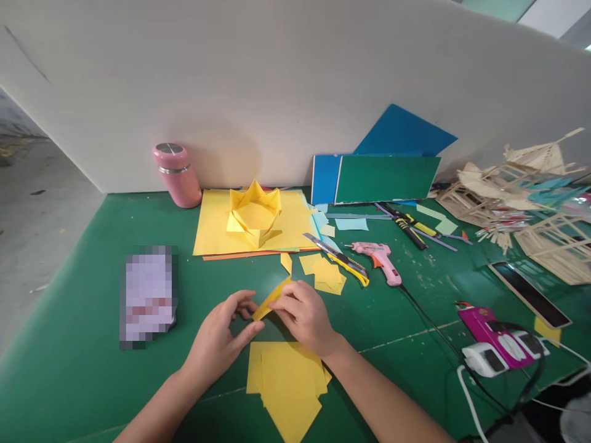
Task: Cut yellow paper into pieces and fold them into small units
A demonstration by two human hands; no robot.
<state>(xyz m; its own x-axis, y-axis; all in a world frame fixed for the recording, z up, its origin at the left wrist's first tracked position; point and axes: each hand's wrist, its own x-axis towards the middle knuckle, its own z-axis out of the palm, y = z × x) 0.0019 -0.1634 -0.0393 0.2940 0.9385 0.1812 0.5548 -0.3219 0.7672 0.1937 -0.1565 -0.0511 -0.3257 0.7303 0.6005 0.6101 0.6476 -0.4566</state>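
Observation:
A folded strip of yellow paper is held slantwise above the green table. My right hand pinches it near its middle and upper end, thumb and fingers closed. At the lower left end, my left hand has its thumb and curled fingers around the paper's edge. Below both hands lies a loose stack of yellow paper pieces. Just beyond them are a small folded yellow piece and several yellow scraps. Farther back, a pointed ring of folded yellow paper stands on yellow sheets.
Right of the scraps lie a utility knife and a pink glue gun with its cord. Farther right are a purple power strip, a phone and wooden stick models. A pink flask stands back left.

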